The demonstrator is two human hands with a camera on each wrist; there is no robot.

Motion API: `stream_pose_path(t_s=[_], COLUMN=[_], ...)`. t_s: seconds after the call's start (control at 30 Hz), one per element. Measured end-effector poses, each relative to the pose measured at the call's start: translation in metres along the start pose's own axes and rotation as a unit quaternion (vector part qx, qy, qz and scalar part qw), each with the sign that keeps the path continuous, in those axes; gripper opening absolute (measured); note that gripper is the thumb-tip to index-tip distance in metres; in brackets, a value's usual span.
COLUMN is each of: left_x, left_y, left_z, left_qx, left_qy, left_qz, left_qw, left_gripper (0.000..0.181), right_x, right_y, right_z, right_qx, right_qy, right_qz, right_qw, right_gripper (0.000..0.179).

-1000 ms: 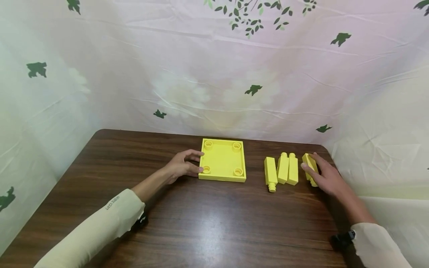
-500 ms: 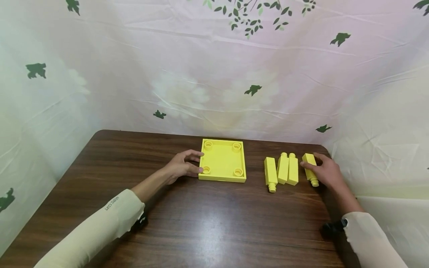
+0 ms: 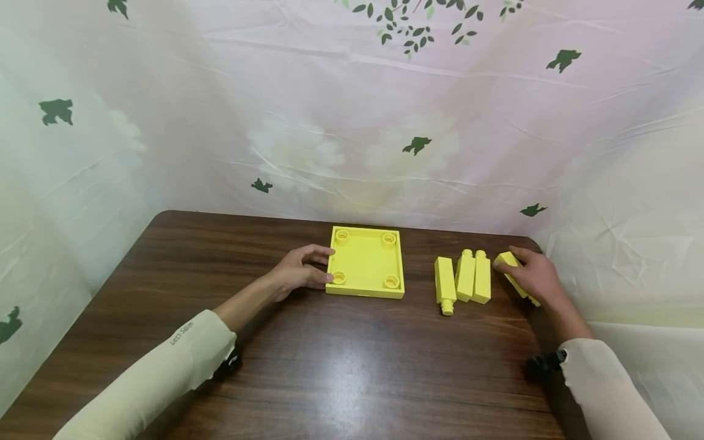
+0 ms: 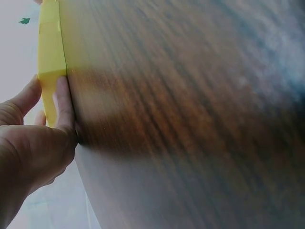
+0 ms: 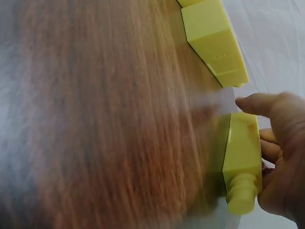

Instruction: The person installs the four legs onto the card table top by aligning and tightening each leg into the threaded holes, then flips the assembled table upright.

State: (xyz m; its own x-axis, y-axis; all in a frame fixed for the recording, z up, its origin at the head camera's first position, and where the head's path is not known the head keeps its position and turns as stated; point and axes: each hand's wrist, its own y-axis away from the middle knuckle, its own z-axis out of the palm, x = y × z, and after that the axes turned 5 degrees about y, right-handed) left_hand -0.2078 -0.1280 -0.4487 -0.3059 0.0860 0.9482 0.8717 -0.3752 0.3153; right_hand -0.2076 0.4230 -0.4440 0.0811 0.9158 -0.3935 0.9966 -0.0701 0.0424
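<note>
A square yellow tabletop (image 3: pixel 365 260) lies underside up, with a raised rim and a round socket in each corner. My left hand (image 3: pixel 299 269) holds its left edge, thumb by the front corner socket and a fingertip over the rim farther back. In the left wrist view, fingers (image 4: pixel 65 102) lie along the panel's side (image 4: pixel 51 52). At the far right, my right hand (image 3: pixel 536 278) holds a yellow block-shaped leg (image 3: pixel 510 261) with a threaded peg. The right wrist view shows this leg (image 5: pixel 240 148) lying beside the fingers, thumb reaching over its plain end.
Left of the right hand lie more yellow legs. One leg (image 3: pixel 444 281) points its peg toward me, while two others (image 3: pixel 465 278) side by side point away. The dark wooden table (image 3: pixel 330 360) meets a printed cloth (image 3: pixel 330 122) at the back and sides.
My right hand has turned the leg on the table, so its peg end now swings out to the right. The left hand and the tabletop have stayed put.
</note>
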Motion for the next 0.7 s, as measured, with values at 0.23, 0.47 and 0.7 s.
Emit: stream_pose_path(t_s=[0.23, 0.47, 0.7], left_x=[0.002, -0.001, -0.005], left_y=[0.001, 0.000, 0.001], left_z=[0.001, 0.001, 0.001], left_qx=[0.000, 0.002, 0.009], left_qy=[0.002, 0.007, 0.022], left_qz=[0.001, 0.007, 0.005], left_qw=[1.0000, 0.9999, 0.9997], left_gripper=[0.066, 0.066, 0.067], right_x=[-0.002, -0.008, -0.016], right_y=[-0.004, -0.005, -0.005], right_z=[-0.001, -0.009, -0.016], right_qx=[0.027, 0.019, 0.016], right_qy=[0.020, 0.018, 0.009], right_qz=[-0.046, -0.059, -0.047], right_qw=[0.9983, 0.9979, 0.9987], right_gripper=[0.065, 0.063, 0.065])
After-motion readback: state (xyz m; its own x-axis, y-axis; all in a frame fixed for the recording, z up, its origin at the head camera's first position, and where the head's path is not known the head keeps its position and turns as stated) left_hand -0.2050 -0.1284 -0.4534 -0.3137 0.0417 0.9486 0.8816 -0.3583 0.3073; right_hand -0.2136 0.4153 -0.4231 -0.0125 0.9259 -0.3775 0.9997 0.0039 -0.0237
